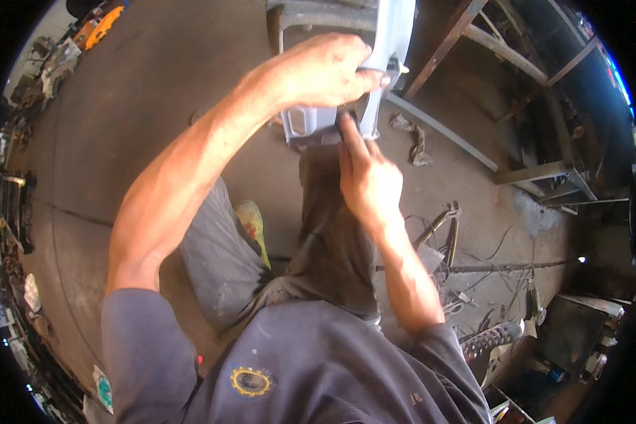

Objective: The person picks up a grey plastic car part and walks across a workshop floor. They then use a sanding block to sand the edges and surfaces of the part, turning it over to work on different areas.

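Head view: right hand point(371, 180) pinches a dark block point(348, 127) beside the pale panel point(396, 32), far centre; left hand point(332, 71) at its edge, grip unclear. Best brace firmly, press evenly!

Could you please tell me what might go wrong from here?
The dark object in the right hand might slip along the pale panel and scuff it or knock the left hand, which is close by at the panel's edge. The panel could also shift if that hand's hold is loose. Cables and a pliers-like tool lie loose on the floor to the right and could trip someone.
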The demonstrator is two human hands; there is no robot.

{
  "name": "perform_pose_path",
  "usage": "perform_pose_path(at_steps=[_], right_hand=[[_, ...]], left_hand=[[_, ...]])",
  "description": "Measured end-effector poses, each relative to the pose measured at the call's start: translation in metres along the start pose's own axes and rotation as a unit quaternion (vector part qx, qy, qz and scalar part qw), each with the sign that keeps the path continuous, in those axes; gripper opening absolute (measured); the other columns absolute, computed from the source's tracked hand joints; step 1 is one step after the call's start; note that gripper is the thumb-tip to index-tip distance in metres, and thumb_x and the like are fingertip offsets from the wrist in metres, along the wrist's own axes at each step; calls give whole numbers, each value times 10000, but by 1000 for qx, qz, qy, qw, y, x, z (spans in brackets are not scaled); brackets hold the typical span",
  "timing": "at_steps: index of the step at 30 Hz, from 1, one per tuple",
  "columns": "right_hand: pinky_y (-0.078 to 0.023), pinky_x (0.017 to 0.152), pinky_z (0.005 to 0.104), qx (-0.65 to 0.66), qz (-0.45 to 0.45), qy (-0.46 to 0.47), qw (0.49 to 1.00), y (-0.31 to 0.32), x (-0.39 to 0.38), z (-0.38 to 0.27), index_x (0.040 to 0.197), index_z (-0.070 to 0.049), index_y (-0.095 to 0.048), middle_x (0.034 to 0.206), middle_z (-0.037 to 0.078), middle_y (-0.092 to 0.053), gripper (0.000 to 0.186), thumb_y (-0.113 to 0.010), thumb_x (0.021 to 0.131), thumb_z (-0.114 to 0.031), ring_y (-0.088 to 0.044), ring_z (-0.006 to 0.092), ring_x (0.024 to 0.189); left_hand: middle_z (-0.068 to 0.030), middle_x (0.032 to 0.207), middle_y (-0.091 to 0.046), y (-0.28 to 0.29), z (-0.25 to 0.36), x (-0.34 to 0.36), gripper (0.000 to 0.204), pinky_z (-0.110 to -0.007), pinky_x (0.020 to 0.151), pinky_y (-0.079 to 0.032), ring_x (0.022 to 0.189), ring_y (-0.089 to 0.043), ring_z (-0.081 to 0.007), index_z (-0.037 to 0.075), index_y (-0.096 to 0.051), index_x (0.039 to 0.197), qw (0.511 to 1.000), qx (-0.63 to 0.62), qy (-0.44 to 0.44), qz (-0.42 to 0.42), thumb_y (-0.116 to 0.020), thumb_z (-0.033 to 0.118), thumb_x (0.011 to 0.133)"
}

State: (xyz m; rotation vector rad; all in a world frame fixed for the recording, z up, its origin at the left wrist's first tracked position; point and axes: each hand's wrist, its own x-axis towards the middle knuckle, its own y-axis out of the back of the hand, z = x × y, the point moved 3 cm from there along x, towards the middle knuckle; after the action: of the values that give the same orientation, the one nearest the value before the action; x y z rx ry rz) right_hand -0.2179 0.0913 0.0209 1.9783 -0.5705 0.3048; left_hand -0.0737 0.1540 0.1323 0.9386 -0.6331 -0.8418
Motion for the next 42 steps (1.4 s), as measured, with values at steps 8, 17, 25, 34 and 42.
perform_pose_path(at_steps=[8, 17, 25, 34, 42], right_hand=[[-530, 616, 362, 62, 6, -1, 998, 40, -42, -1, 1317, -114, -590, 825, 133, -589, 430, -655, 891, -120, -637, 256, 718], [-551, 713, 337, 245, 108, -98, 959, 19, -9, 15, 1238, -38, -599, 918, 170, -695, 347, -597, 894, 3, -690, 265, 787], [-544, 787, 419, 101, -27, -46, 993, 22, 14, -10, 1237, -28, -605, 1038, 232, -652, 391, -640, 849, -59, -670, 386, 907], [-530, 743, 442, 81, -42, -80, 993, 13, 36, -24, 1217, -18, -630, 928, 256, -661, 338, -597, 888, -84, -673, 397, 842], [-544, 566, 430, 47, 32, -7, 998, 2, 12, -27, 1025, -37, -597, 754, 201, -639, 160, -533, 878, -38, -658, 368, 638]], left_hand=[[-260, 778, -623, -1, -3, -1, 549, -435, 692, -484, 743, -642, -326, -93, -625, 858, 997, 33, -61, 27, -595, 451, 930], [-234, 778, -644, -3, 3, 6, 522, -435, 724, -490, 754, -650, -309, -74, -652, 925, 1000, 5, -26, 10, -586, 443, 939], [-243, 786, -645, 0, 5, 2, 527, -445, 737, -499, 766, -658, -331, -80, -648, 937, 1000, 6, -10, -6, -593, 444, 934], [-249, 830, -652, 9, 4, 6, 513, -445, 702, -501, 782, -657, -375, -87, -633, 914, 1000, 10, -7, -17, -600, 424, 929], [-222, 713, -606, 3, -6, -2, 502, -438, 668, -477, 645, -604, -287, -71, -635, 872, 999, -5, -33, 14, -614, 427, 930]])
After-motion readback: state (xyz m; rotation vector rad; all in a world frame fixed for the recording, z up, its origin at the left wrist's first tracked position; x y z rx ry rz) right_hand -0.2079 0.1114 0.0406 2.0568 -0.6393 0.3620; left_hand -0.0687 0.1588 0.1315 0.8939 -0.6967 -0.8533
